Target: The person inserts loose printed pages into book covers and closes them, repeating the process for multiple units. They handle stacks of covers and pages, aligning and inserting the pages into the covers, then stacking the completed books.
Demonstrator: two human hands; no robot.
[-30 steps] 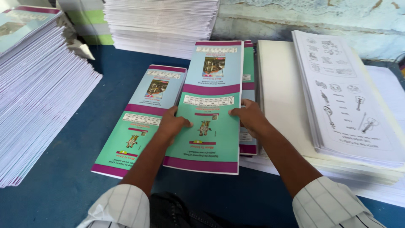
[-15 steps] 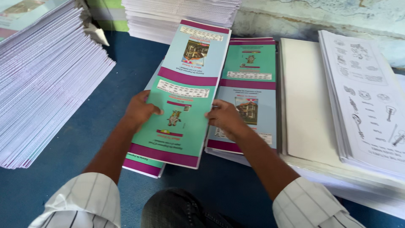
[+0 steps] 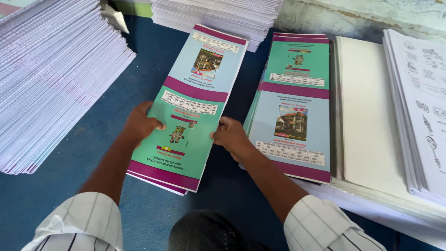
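Hands grip one cover sheet point(image 3: 193, 109) by its edges: left hand point(image 3: 139, 125) and right hand point(image 3: 232, 138), fingers curled. Cover stack point(image 3: 295, 104) lies just beside it on blue floor point(image 3: 51, 200).

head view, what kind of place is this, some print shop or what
Probably a print or book-binding workshop. Both hands grip long colour-printed cover sheets; more covers lie beside, with tall stacks of white paper and printed line-drawing pages around.

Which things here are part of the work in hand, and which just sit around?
In hand:
- left hand and right hand gripping the sides of the long printed cover sheet
- stack of matching covers

Lying about:
- tall paper stack
- blank white sheets
- line-drawing pages
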